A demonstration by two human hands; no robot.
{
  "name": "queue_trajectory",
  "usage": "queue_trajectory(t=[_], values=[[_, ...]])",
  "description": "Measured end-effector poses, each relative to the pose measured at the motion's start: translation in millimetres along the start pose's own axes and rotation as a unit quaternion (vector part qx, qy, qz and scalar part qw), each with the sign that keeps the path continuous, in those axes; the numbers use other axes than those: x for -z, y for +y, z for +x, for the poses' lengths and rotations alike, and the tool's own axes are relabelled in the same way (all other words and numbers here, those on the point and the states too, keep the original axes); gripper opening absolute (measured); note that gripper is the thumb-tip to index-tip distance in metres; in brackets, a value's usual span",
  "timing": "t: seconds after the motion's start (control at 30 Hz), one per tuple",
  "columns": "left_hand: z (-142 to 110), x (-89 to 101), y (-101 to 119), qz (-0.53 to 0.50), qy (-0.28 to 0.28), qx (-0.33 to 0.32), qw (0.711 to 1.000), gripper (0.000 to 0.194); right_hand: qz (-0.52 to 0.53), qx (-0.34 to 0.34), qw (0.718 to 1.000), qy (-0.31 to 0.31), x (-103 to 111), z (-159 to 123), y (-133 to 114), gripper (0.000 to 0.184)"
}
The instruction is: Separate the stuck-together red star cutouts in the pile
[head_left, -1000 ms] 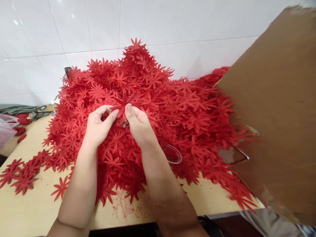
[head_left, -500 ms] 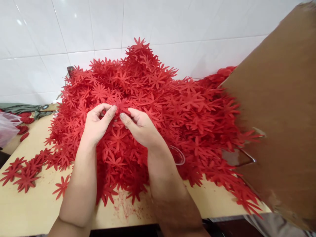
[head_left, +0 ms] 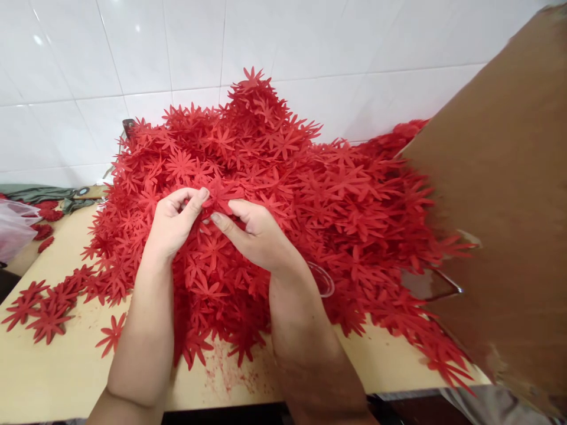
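Note:
A big heap of red paper flower cut-outs (head_left: 283, 177) covers the pale wooden table (head_left: 53, 372) and leans on the white tiled wall. My left hand (head_left: 175, 221) and my right hand (head_left: 252, 230) meet over the front of the heap. Both pinch the same red flower cut-out (head_left: 218, 198) between thumb and fingers, low against the pile. My forearms reach in from the bottom edge.
A large brown cardboard sheet (head_left: 500, 195) stands tilted at the right, over the table edge. Loose red flowers (head_left: 42, 307) lie at the left front. A clear plastic ring (head_left: 323, 280) shows in the pile. A plastic bag (head_left: 13, 230) and green cloth (head_left: 39, 193) sit far left.
The flower that my hands held raised and spread a second ago has come down against the pile. My right hand has turned, its fingers now pointing left.

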State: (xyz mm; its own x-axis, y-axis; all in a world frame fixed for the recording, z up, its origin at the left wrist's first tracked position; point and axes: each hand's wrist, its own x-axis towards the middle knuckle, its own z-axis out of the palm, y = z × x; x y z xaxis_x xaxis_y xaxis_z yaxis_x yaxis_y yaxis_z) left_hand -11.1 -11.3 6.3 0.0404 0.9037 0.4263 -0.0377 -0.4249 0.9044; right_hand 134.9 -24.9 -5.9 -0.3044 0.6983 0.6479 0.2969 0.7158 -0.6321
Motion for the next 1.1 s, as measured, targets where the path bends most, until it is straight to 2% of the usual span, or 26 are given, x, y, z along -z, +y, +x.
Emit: queue_trajectory(t=[0.2,0.33,0.4,0.47,0.5,0.53,0.63,0.7,0.77,0.83,0.9,1.0,1.1], values=[[0,-1.8,2,-0.036,0.030,0.012,0.999,0.024,-0.007,0.013,1.000,-0.015,-2,1,-1,0.018],[2,4.3,2,-0.074,0.104,0.000,0.992,0.024,-0.036,-0.030,0.998,-0.030,3,0,3,0.027],[3,11.8,3,-0.091,0.140,-0.010,0.986,0.026,-0.056,-0.071,0.996,0.025,9,-1,11,0.030],[4,19.3,4,-0.097,0.158,-0.019,0.982,0.029,-0.071,-0.094,0.987,0.112,15,-2,21,0.020],[4,21.8,4,-0.097,0.158,-0.023,0.982,0.029,-0.085,-0.095,0.980,0.151,17,-3,25,0.018],[4,23.0,4,-0.096,0.153,-0.025,0.983,0.029,-0.104,-0.088,0.974,0.182,19,-3,28,0.024],[2,18.2,3,-0.088,0.107,-0.027,0.990,0.026,-0.127,-0.051,0.966,0.218,17,-3,25,0.037],[-1,10.8,2,-0.065,0.065,-0.027,0.995,0.026,-0.044,-0.053,0.975,0.210,11,-1,16,0.038],[-3,4.2,3,-0.033,0.022,-0.031,0.999,0.028,0.093,-0.085,0.978,0.168,2,1,6,0.041],[-4,0.6,3,-0.003,-0.016,-0.035,0.999,0.029,0.214,-0.117,0.963,0.113,-5,4,-1,0.044],[-4,0.1,4,0.026,-0.045,-0.041,0.998,0.029,0.283,-0.133,0.945,0.091,-9,6,-3,0.041],[-3,1.6,4,0.070,-0.051,-0.059,0.994,0.025,0.335,-0.139,0.924,0.122,-10,8,1,0.034],[-2,2.8,3,0.101,-0.012,-0.072,0.992,0.023,0.348,-0.144,0.914,0.152,-7,9,6,0.031]])
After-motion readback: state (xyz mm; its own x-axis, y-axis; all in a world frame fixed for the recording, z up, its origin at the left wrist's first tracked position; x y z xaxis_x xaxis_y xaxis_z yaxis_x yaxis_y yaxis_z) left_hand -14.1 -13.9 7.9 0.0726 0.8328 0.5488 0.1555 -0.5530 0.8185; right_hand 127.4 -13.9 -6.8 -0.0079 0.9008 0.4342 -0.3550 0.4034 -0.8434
